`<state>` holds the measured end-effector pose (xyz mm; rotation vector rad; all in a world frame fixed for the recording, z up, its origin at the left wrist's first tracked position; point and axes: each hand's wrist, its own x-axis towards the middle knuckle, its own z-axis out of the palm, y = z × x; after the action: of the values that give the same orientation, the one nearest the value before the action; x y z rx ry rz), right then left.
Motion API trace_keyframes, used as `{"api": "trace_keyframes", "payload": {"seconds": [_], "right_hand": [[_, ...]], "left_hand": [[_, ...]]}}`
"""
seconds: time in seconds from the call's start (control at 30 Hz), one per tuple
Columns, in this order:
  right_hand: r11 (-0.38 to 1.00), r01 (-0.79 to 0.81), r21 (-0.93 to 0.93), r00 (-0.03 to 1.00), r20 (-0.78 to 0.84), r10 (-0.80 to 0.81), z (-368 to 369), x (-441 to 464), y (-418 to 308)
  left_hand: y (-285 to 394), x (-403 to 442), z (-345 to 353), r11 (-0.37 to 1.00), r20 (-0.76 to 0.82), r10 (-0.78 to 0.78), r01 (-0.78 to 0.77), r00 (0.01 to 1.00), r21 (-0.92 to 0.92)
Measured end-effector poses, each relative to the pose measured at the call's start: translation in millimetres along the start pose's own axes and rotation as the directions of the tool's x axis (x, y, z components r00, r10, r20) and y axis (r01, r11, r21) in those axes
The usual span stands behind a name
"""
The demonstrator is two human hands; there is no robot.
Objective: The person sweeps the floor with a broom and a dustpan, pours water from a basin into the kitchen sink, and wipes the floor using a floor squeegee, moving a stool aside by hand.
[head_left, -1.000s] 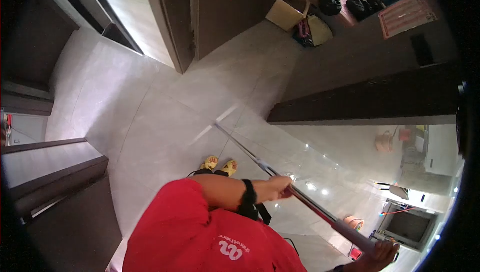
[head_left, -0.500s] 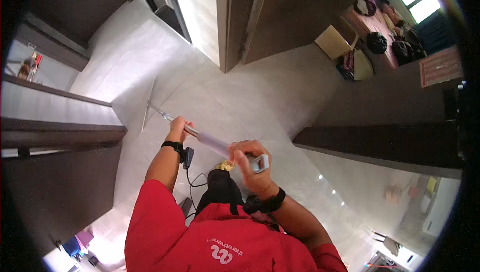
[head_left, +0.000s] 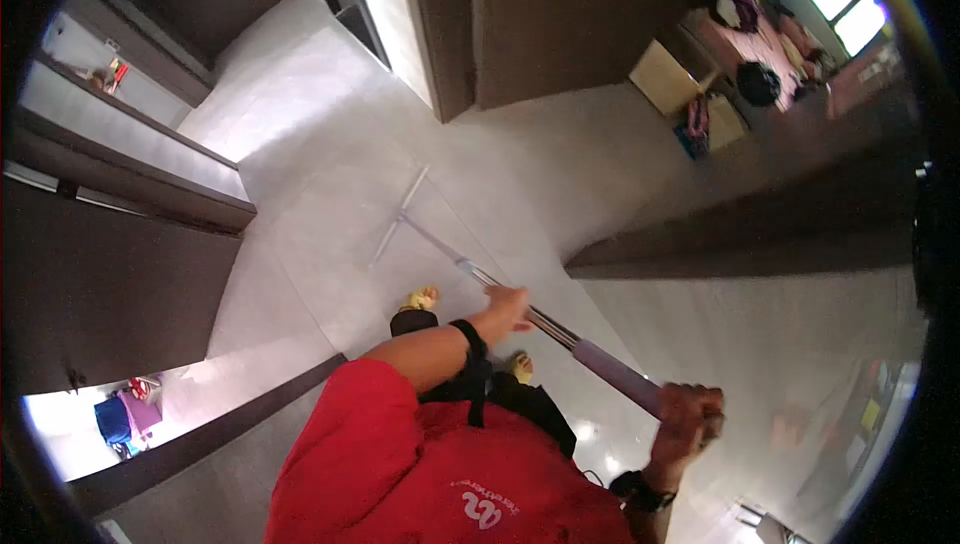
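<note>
A long-handled floor squeegee slants across the view, its thin pale crossbar resting on the grey floor left of centre. Around the metal part of the pole, about halfway along, my left hand is closed. My right hand grips the upper end, just past the grey-mauve sleeve; its fingers are a little blurred. Both wrists wear black bands. Two feet in yellow footwear show below the pole.
Dark door panels stand at left and at the top. A dark wall edge juts in from the right. An open cardboard box lies near a bed piled with clothes. A dark threshold strip crosses the lower left.
Both hands and the pole have swung right across my body, the right hand going lower. The crossbar has slid right over the floor. Both feet now show.
</note>
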<state>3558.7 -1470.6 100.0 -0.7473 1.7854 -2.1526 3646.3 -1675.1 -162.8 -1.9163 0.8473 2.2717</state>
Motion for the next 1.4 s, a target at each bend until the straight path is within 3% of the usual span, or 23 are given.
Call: {"api": "trace_keyframes", "payload": {"seconds": [0.07,0.1,0.17,0.27,0.33,0.37,0.4,0.47,0.5,0.57,0.6,0.7,0.73,0.77,0.83,1.0,1.07,1.13,1.17,1.23,1.33,1.37,1.4], "right_hand": [[0.994,-0.053,-0.091,0.985,-0.167,0.038,-76.9,-29.7,-33.0],[0.989,-0.070,-0.129,0.975,-0.220,0.040,-105.9,-41.9,-54.6],[0.959,-0.140,-0.248,0.928,-0.370,0.039,-154.8,-71.8,-99.1],[0.973,-0.167,-0.160,0.751,-0.660,0.021,-203.9,-116.1,-151.0],[0.816,-0.274,-0.509,0.654,-0.721,-0.230,-177.9,-117.5,-181.4],[0.981,-0.081,-0.175,0.741,-0.669,-0.058,-188.1,-127.9,-197.7],[0.973,-0.117,-0.197,0.623,-0.778,-0.083,-181.1,-128.2,-205.2],[0.998,-0.001,-0.062,0.865,-0.502,-0.030,-215.4,-162.3,-217.9],[0.996,0.075,0.052,0.892,-0.449,-0.044,-210.8,-164.5,-219.3],[0.853,-0.064,-0.518,0.712,-0.622,-0.325,-259.9,-182.6,-206.2],[0.990,0.041,-0.136,0.783,-0.611,-0.117,-258.6,-176.8,-211.2],[0.987,0.148,0.069,0.844,-0.530,-0.089,-233.5,-163.7,-211.5],[0.960,0.175,0.219,0.981,-0.120,-0.151,-244.4,-162.8,-208.3],[0.963,0.227,0.145,0.913,-0.377,-0.159,-227.5,-160.5,-210.9],[0.909,0.220,0.354,0.975,-0.092,-0.201,-188.7,-139.9,-216.5],[0.911,0.241,0.335,0.950,-0.276,-0.149,-148.2,-118.3,-171.7],[0.759,-0.019,0.651,0.976,0.176,-0.127,-137.1,-109.1,-127.7],[0.912,-0.095,0.399,0.972,0.235,-0.001,-105.7,-114.8,-87.4],[0.955,-0.068,0.289,0.926,0.374,-0.048,-98.3,-118.0,-65.8],[0.990,0.089,0.106,0.767,0.627,-0.136,-83.8,-124.5,-22.9],[0.965,-0.060,0.257,0.712,0.688,-0.139,-82.9,-136.2,-10.3],[0.966,-0.105,0.235,0.696,0.712,-0.098,-89.4,-140.7,-13.9],[0.970,-0.124,0.211,0.690,0.720,-0.068,-106.5,-141.0,-15.7]], "left_hand": [[-63.1,-25.0,54.1,0.992,0.212,-0.101,0.082,0.972,0.094],[-107.5,-15.2,70.2,0.988,0.469,-0.146,0.105,0.871,0.112],[-153.0,-40.9,110.7,0.955,0.621,-0.271,0.127,0.735,0.267],[-169.6,-143.6,160.7,0.836,0.516,-0.452,0.143,0.728,0.530],[-178.1,-188.9,170.1,0.785,0.526,-0.497,0.101,0.690,0.611],[-191.2,-187.7,180.8,0.709,0.526,-0.614,0.119,0.588,0.695],[-201.9,-187.4,182.7,0.700,0.525,-0.625,0.117,0.577,0.704],[-230.4,-191.6,180.2,0.766,0.625,-0.616,0.180,0.480,0.617],[-229.3,-204.9,182.4,0.768,0.572,-0.575,0.147,0.585,0.623],[-206.4,-226.5,161.5,0.878,0.687,-0.359,-0.022,0.632,0.479],[-203.6,-224.7,149.3,0.918,0.622,-0.342,0.107,0.704,0.383],[-165.5,-204.7,94.2,0.992,0.791,-0.125,0.064,0.599,0.108],[-151.0,-218.2,76.4,0.996,0.644,-0.070,0.015,0.762,0.090],[-161.0,-205.1,65.5,0.994,0.485,-0.019,-0.035,0.874,0.102],[-178.0,-197.8,43.9,0.997,0.468,-0.083,0.068,0.880,0.048],[-213.0,-163.7,13.1,0.875,0.547,-0.028,0.285,0.836,-0.391],[-229.1,-130.1,-14.8,0.747,0.356,0.354,-0.032,0.865,-0.664],[-229.1,-97.4,-51.2,0.608,0.138,0.354,-0.116,0.925,-0.786],[-246.3,-61.3,-81.9,0.773,0.046,0.455,-0.369,0.889,-0.516],[-271.6,-43.1,-111.9,0.813,-0.042,0.560,-0.558,0.828,-0.165],[-265.2,-73.7,-119.1,0.630,-0.279,0.733,-0.774,0.621,-0.065],[-264.5,-80.8,-116.4,0.454,-0.067,0.868,-0.731,0.492,0.509],[-273.9,-83.6,-108.8,0.055,0.205,0.857,-0.480,0.472,0.875]]}}
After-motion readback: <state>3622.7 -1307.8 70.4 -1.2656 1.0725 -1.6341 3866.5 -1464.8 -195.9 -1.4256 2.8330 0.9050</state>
